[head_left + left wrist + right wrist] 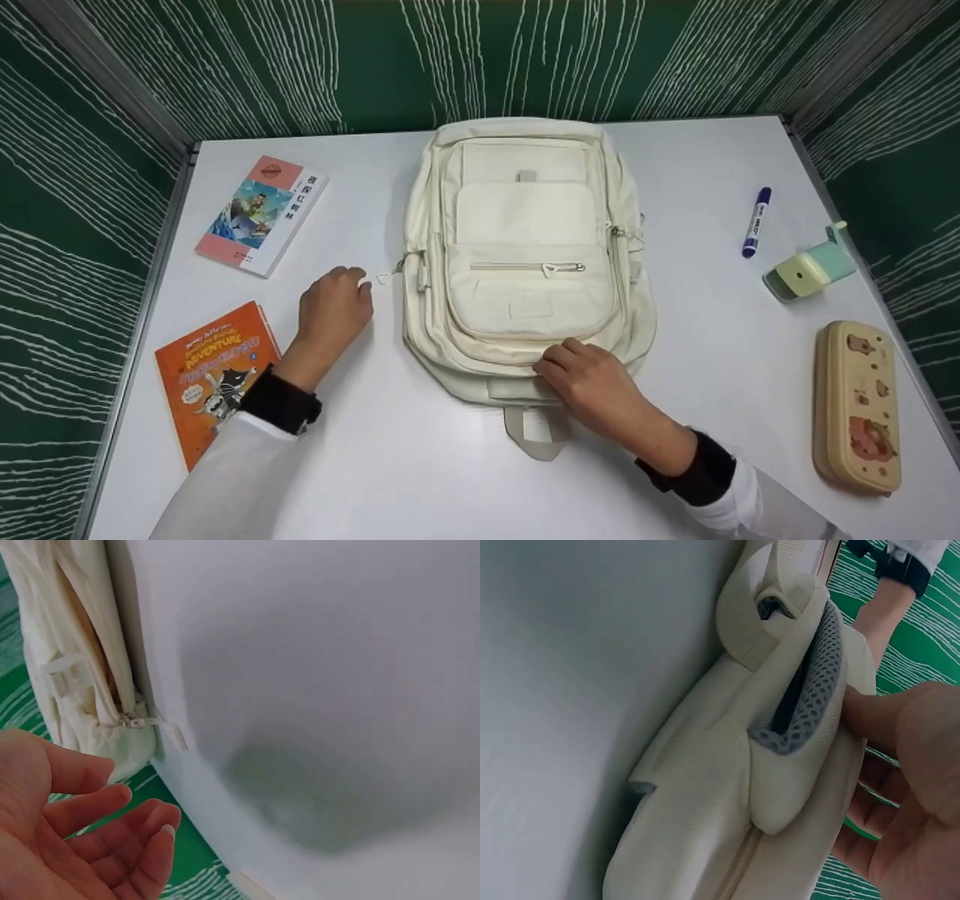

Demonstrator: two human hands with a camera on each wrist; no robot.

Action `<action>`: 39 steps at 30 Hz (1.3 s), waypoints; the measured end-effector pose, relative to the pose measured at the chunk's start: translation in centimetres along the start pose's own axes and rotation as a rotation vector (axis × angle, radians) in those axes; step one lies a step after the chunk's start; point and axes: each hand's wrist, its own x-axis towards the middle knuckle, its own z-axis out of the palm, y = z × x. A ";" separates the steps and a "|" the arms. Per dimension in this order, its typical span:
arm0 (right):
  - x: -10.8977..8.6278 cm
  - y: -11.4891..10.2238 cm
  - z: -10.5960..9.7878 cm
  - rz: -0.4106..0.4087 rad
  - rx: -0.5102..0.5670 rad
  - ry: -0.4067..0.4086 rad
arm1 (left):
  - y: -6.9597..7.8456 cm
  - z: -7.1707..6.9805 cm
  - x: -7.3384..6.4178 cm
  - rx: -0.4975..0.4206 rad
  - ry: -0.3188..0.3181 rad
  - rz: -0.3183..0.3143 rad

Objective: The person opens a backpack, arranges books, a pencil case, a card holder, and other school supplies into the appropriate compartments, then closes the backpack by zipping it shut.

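Observation:
A cream backpack (525,217) lies front side up on the white table, its top handle (536,442) toward me. My right hand (592,386) grips the edge of the bag by that handle. In the right wrist view the thumb (870,716) lies against the edge, close to grey mesh padding (810,705), with the fingers bent on the other side. My left hand (335,311) is held left of the bag, fingers loosely curled around nothing. Close to it a zipper pull (384,278) sticks out from the bag's side; in the left wrist view the side seam (86,622) gapes above the zipper slider (133,721).
On the left lie a pink and white book (259,217) and an orange book (217,367), the latter partly under my left forearm. To the right are a blue marker (757,223), a green and yellow pencil sharpener (806,270) and a beige pencil case (859,409). Green walls enclose the table.

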 end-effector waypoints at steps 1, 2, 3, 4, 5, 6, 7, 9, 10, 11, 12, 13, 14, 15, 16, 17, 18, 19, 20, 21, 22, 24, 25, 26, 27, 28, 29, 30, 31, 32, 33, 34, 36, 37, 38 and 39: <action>0.0 0.1 -0.1 0.001 -0.001 0.004 | -0.2 -0.3 -0.8 -0.012 0.002 -0.022; 0.1 0.1 -0.2 0.000 -0.003 0.008 | -0.5 -0.7 -1.7 -0.021 0.007 -0.048; 0.3 0.2 -0.3 0.001 -0.005 0.012 | -0.8 -1.0 -2.6 -0.027 0.013 -0.076; 0.4 0.2 -0.5 0.003 -0.003 0.017 | -1.2 -1.4 -3.5 -0.030 0.024 -0.105; 0.6 0.3 -0.7 0.007 -0.001 0.022 | -1.5 -1.7 -4.5 -0.032 0.036 -0.135; 0.9 0.3 -0.9 0.012 0.003 0.025 | -1.9 -2.1 -5.4 -0.031 0.047 -0.163; 1.1 0.4 -1.2 0.014 0.004 0.027 | -2.2 -2.4 -6.3 -0.029 0.054 -0.192; 1.6 0.6 -1.8 0.024 0.007 0.034 | -2.8 -2.9 -8.0 -0.018 0.053 -0.260; 1.9 0.7 -2.2 0.029 0.011 0.037 | -3.1 -3.2 -8.7 -0.017 0.050 -0.297; 2.1 0.8 -2.5 0.035 0.007 0.038 | -3.4 -3.4 -9.2 -0.013 0.040 -0.337; 2.4 0.9 -2.9 0.041 0.007 0.040 | -3.7 -3.5 -9.7 -0.008 0.031 -0.379; 2.6 1.0 -3.2 0.046 0.005 0.045 | -4.1 -3.6 -10.2 -0.001 0.018 -0.425; 2.9 1.1 -3.5 0.050 0.002 0.054 | -4.5 -3.7 -10.6 0.005 0.009 -0.470; 3.1 1.2 -3.9 0.052 0.000 0.062 | -5.0 -3.7 -10.9 0.013 -0.002 -0.515; 3.4 1.3 -4.2 0.051 -0.003 0.072 | -5.6 -3.8 -11.3 0.018 -0.011 -0.559; 3.7 1.4 -4.4 0.048 -0.006 0.082 | -6.1 -3.8 -11.7 0.022 -0.022 -0.598; 4.0 1.5 -4.7 0.044 -0.004 0.096 | -6.7 -3.8 -12.2 0.023 -0.037 -0.635; 4.2 1.6 -4.9 0.040 -0.004 0.108 | -7.2 -3.8 -12.7 0.015 -0.053 -0.672; 4.5 1.7 -5.1 0.035 -0.003 0.120 | -7.7 -3.8 -13.1 0.002 -0.073 -0.708; 4.8 1.8 -5.3 0.037 -0.002 0.122 | -8.1 -3.8 -13.5 -0.014 -0.097 -0.745; 5.1 1.9 -5.5 0.035 -0.001 0.126 | -8.5 -3.9 -14.0 -0.034 -0.122 -0.778; 5.6 2.1 -5.9 0.041 -0.004 0.121 | -9.0 -3.9 -14.7 -0.074 -0.162 -0.834; 5.9 2.2 -6.1 0.049 -0.007 0.115 | -9.2 -3.9 -15.0 -0.094 -0.176 -0.855; 6.1 2.3 -6.3 0.057 -0.007 0.110 | -9.3 -4.0 -15.1 -0.107 -0.187 -0.872; 6.4 2.4 -6.5 0.066 -0.008 0.105 | -9.3 -4.0 -15.3 -0.113 -0.187 -0.882; 6.6 2.5 -6.7 0.072 -0.011 0.105 | -9.4 -4.0 -15.4 -0.114 -0.184 -0.888; 6.8 2.6 -7.0 0.082 -0.014 0.099 | -9.4 -4.1 -15.5 -0.108 -0.176 -0.891; 7.1 2.7 -7.2 0.088 -0.018 0.099 | -9.3 -4.2 -15.5 -0.100 -0.169 -0.896; 7.3 2.7 -7.4 0.091 -0.019 0.104 | -9.3 -4.3 -15.6 -0.093 -0.164 -0.900; 7.5 2.8 -7.5 0.094 -0.022 0.106 | -9.3 -4.4 -15.6 -0.084 -0.158 -0.904; 7.8 2.9 -7.7 0.096 -0.027 0.106 | -9.4 -4.5 -15.5 -0.075 -0.154 -0.911; 7.9 3.0 -7.9 0.098 -0.035 0.105 | -9.4 -4.6 -15.4 -0.069 -0.156 -0.917; 8.3 3.1 -8.2 0.098 -0.034 0.111 | -9.7 -4.7 -15.3 -0.070 -0.167 -0.934; 8.4 3.2 -8.3 0.098 -0.035 0.111 | -9.8 -4.7 -15.2 -0.071 -0.175 -0.941; 8.6 3.3 -8.5 0.100 -0.037 0.107 | -10.0 -4.8 -15.2 -0.070 -0.183 -0.948; 8.7 3.3 -8.6 0.099 -0.038 0.108 | -10.2 -4.8 -15.2 -0.075 -0.189 -0.961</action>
